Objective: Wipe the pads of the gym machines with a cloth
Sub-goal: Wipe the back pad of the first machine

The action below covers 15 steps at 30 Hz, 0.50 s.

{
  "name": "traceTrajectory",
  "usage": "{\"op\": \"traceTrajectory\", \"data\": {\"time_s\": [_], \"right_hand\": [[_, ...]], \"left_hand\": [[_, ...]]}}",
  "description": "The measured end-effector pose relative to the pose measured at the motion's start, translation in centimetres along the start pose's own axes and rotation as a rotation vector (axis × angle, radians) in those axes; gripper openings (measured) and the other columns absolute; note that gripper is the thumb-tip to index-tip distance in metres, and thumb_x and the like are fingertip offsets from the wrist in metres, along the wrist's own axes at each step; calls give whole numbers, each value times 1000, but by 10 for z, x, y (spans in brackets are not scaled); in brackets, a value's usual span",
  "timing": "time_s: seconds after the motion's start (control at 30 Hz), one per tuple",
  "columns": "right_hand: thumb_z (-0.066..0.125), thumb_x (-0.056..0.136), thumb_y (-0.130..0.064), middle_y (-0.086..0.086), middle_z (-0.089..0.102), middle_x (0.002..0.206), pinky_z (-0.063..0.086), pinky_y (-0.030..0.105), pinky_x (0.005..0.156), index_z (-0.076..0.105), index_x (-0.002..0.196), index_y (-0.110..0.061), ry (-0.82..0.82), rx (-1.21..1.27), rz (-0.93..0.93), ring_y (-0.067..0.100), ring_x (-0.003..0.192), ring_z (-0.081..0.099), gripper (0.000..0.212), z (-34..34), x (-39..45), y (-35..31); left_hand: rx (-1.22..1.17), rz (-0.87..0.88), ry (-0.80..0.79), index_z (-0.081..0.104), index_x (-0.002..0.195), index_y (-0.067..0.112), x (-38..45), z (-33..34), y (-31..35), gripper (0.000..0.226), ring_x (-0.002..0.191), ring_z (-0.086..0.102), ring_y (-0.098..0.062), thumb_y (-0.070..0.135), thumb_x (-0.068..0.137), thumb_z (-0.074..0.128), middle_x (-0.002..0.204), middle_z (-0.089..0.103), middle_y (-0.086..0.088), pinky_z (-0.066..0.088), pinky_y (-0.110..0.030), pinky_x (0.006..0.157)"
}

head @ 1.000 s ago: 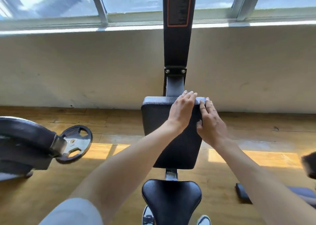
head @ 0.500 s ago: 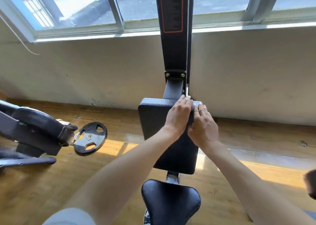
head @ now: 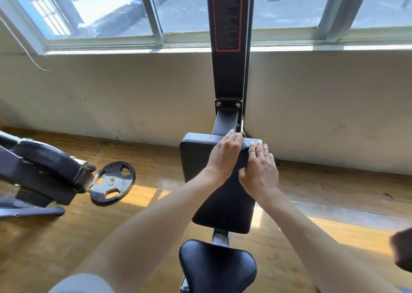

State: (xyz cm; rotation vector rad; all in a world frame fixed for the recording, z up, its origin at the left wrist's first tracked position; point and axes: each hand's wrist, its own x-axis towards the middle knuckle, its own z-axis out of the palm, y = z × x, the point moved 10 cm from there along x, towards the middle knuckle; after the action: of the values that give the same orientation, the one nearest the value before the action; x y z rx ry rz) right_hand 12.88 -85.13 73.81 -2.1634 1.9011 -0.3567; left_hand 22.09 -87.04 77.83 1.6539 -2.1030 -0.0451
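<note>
While both hands work the pad's top edge:
Left hand (head: 224, 154): fingers flat on black vinyl back pad (head: 200, 159), grip released.
Right hand (head: 260, 170): flat, released; no cloth visible.
Risk: bare palms may smear, not wipe.

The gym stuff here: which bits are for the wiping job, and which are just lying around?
For the job:
back pad, both hands on its top edge
left hand
right hand
seat pad, below
No cloth can be made out.

Just lying about:
weight plate on the floor
another machine at the left
window
</note>
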Motion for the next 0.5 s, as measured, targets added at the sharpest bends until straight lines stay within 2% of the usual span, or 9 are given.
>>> {"op": "traceTrajectory", "data": {"time_s": [0.1, 0.2, 0.3, 0.37, 0.43, 0.5], "right_hand": [[51, 95, -27, 15, 10, 171, 3, 42, 128, 17, 162, -4, -25, -65, -29, 26, 159, 4, 79, -4, 5, -8], [50, 96, -28, 12, 17, 170, 4, 43, 129, 21, 162, -6, -19, -99, -72, 29, 159, 8, 75, -2, 9, -24], [50, 97, -28, 11, 23, 169, 4, 41, 128, 25, 161, -7, -33, -61, -106, 27, 158, 12, 71, 3, 10, -46], [49, 98, -27, 10, 20, 170, 2, 39, 128, 23, 162, -7, -43, -46, -132, 25, 159, 9, 71, 7, 10, -63], [50, 99, -29, 10, 17, 171, 1, 38, 129, 20, 163, -7, -68, -37, -126, 26, 159, 6, 74, 10, 12, -75], [52, 100, -30, 10, 14, 171, 1, 36, 129, 17, 163, -6, -90, -36, -128, 24, 159, 4, 76, 14, 15, -83]], "left_hand": [[14, 94, -42, 63, 124, -2, -5, -8, -13, 35, 138, 53, -31, -13, 91, 61, 133, 65, -16, 53, -43, 104], [90, 77, 2, 67, 123, 3, -24, -32, -68, 41, 133, 58, -31, -13, 86, 66, 134, 66, -9, 57, -42, 95], [81, -32, 47, 67, 119, 7, -35, -52, -114, 27, 126, 62, -27, -4, 94, 62, 130, 67, -6, 58, -42, 91], [49, -116, 63, 65, 109, 8, -31, -52, -114, 11, 118, 63, -26, 6, 101, 57, 119, 66, -4, 53, -35, 83], [19, -165, 24, 62, 107, 7, -21, -39, -95, 10, 131, 55, -28, 7, 103, 53, 119, 64, -7, 48, -32, 83], [-31, -109, -17, 61, 118, 4, -16, -26, -74, 18, 147, 41, -26, 3, 103, 52, 132, 62, -10, 49, -36, 97]]}}
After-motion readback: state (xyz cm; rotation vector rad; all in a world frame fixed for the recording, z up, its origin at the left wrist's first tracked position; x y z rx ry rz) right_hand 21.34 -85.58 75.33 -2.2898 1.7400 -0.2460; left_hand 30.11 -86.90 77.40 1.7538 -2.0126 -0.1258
